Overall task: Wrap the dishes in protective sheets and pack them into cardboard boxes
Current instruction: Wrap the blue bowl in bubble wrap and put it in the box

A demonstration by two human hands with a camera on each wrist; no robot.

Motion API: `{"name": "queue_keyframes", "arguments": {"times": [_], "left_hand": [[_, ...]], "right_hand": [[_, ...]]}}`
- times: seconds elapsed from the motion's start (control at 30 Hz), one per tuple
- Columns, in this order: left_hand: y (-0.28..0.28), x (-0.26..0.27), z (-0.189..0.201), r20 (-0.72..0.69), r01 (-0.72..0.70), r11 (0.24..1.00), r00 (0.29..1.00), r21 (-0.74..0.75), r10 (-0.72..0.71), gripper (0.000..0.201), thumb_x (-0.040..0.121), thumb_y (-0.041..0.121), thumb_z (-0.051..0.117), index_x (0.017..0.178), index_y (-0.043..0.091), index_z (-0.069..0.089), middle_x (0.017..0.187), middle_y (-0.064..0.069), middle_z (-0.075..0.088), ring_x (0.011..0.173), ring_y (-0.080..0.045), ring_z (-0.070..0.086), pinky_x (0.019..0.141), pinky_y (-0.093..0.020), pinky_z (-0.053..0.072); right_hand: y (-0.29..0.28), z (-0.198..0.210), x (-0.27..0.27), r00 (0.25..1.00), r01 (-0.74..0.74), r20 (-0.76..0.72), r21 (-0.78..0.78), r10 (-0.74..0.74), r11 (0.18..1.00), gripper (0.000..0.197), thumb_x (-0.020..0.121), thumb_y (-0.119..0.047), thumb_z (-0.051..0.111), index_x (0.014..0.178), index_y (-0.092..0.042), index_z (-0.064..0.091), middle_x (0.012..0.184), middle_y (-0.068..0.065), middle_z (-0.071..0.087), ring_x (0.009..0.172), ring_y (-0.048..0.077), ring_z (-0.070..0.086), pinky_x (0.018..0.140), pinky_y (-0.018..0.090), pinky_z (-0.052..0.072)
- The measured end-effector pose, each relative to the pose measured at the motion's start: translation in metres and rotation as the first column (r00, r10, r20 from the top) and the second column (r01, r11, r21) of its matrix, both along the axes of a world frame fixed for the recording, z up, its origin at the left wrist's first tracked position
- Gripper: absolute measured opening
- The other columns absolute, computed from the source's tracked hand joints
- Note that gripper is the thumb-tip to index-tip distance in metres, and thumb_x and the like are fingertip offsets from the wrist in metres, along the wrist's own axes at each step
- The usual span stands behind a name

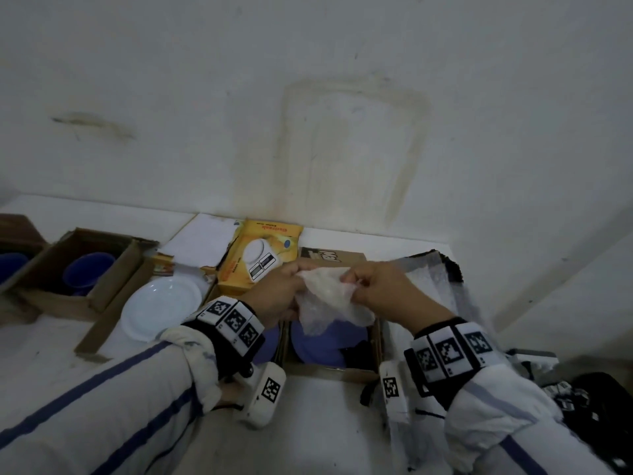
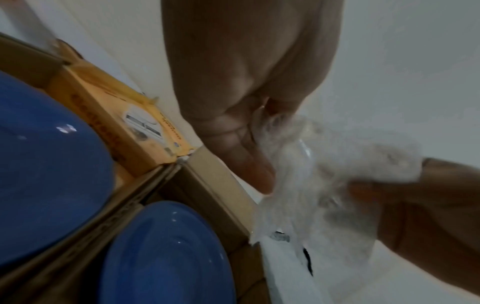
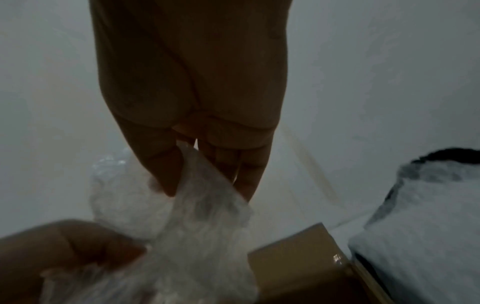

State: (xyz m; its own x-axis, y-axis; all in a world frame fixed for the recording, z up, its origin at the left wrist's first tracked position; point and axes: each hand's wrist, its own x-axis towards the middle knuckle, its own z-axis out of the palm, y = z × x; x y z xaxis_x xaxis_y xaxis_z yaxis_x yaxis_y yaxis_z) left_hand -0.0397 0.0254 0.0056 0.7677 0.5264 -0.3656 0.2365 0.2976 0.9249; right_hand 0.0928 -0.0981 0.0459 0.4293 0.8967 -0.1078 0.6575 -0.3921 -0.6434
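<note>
Both hands up over the open cardboard box (image 1: 356,370): left hand (image 1: 274,296) and right hand (image 1: 383,289) each pinch the crumpled bubble-wrap sheet (image 1: 329,293) in a closed grip, holding it between them. Blue plate (image 1: 325,344) sits in the box below (unwrapped). White plate (image 1: 161,306) on tabletop (image 1: 51,354), left of the hands.

Stained white wall (image 1: 342,114) rises behind a white table (image 1: 325,423) in dim light
</note>
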Motion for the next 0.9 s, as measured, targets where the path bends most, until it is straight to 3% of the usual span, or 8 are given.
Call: {"name": "queue_keyframes", "arguments": {"times": [0.13,0.27,0.4,0.57,0.63,0.73,0.83,0.9], "left_hand": [[0.008,-0.013,-0.008,-0.031,0.096,0.983,0.994,-0.158,-0.102,0.027,0.096,0.03,0.046,0.111,0.011,0.057,0.099,-0.015,0.066,0.084,-0.027,0.065,0.062,-0.033,0.055],[0.011,-0.014,-0.023,-0.21,0.181,0.95,0.969,0.256,-0.128,0.019,0.083,0.0,0.059,0.091,0.016,0.054,0.089,-0.005,0.057,0.075,-0.018,0.056,0.059,-0.029,0.05],[0.009,-0.012,-0.028,-0.22,0.274,0.89,0.954,0.366,-0.203,0.026,0.079,-0.005,0.054,0.082,0.021,0.054,0.087,0.0,0.055,0.075,-0.014,0.051,0.06,-0.025,0.041],[0.006,-0.006,-0.035,-0.323,0.389,0.726,0.916,0.568,-0.238,0.022,0.083,0.01,0.058,0.081,0.031,0.052,0.086,0.009,0.055,0.082,-0.012,0.053,0.064,-0.021,0.042],[0.006,-0.006,-0.04,-0.407,0.499,0.662,0.861,0.559,-0.305,0.028,0.078,0.011,0.063,0.09,0.029,0.047,0.091,0.004,0.053,0.082,-0.015,0.052,0.062,-0.024,0.043],[0.009,-0.009,-0.047,-0.583,0.699,0.396,0.715,0.595,-0.386,0.038,0.075,0.014,0.07,0.094,0.024,0.038,0.09,-0.001,0.053,0.081,-0.022,0.055,0.067,-0.034,0.048],[0.01,-0.012,-0.053,-0.676,0.763,0.21,0.642,0.612,-0.363,0.022,0.085,0.011,0.06,0.099,0.017,0.044,0.096,-0.012,0.059,0.088,-0.03,0.059,0.07,-0.034,0.043],[0.012,-0.013,-0.055,-0.684,0.768,0.16,0.63,0.621,-0.368,0.013,0.087,0.008,0.055,0.098,0.014,0.053,0.101,-0.014,0.059,0.093,-0.029,0.057,0.073,-0.031,0.039]], "right_hand": [[0.008,-0.031,-0.014,0.986,-0.136,-0.113,-0.119,0.123,0.983,0.025,0.078,0.004,0.061,0.078,-0.021,0.061,0.128,0.009,0.055,0.125,0.017,0.047,0.089,0.018,0.039],[0.011,-0.048,-0.016,0.959,-0.033,-0.284,-0.041,0.02,0.999,0.037,0.073,-0.003,0.06,0.105,-0.021,0.057,0.113,0.008,0.052,0.091,0.02,0.055,0.069,0.02,0.044],[0.012,-0.064,-0.01,0.994,-0.109,-0.03,-0.125,0.106,0.986,0.077,0.071,-0.015,0.066,0.142,-0.028,0.036,0.132,-0.006,0.04,0.099,0.016,0.054,0.077,0.025,0.046],[0.007,-0.084,-0.019,0.939,-0.021,0.322,-0.291,0.119,0.956,0.036,0.082,-0.026,0.054,0.117,-0.025,0.062,0.11,0.006,0.066,0.105,0.028,0.058,0.089,0.032,0.044],[0.004,-0.088,-0.024,0.97,0.046,0.241,-0.257,0.018,0.965,0.029,0.087,-0.019,0.052,0.115,-0.02,0.059,0.099,0.008,0.066,0.095,0.029,0.06,0.078,0.031,0.046],[0.004,-0.096,-0.033,0.999,0.03,0.035,-0.221,-0.022,0.975,0.018,0.09,-0.011,0.049,0.106,-0.02,0.044,0.073,-0.002,0.048,0.073,0.021,0.049,0.061,0.028,0.036],[0.008,-0.11,-0.039,0.998,-0.041,0.038,-0.183,0.049,0.982,0.015,0.088,-0.009,0.052,0.086,-0.02,0.043,0.076,0.0,0.046,0.074,0.019,0.046,0.062,0.03,0.032],[0.01,-0.116,-0.04,0.986,-0.107,0.091,-0.28,0.137,0.954,0.01,0.087,-0.012,0.057,0.096,-0.015,0.056,0.098,0.01,0.056,0.095,0.025,0.053,0.074,0.031,0.037]]}}
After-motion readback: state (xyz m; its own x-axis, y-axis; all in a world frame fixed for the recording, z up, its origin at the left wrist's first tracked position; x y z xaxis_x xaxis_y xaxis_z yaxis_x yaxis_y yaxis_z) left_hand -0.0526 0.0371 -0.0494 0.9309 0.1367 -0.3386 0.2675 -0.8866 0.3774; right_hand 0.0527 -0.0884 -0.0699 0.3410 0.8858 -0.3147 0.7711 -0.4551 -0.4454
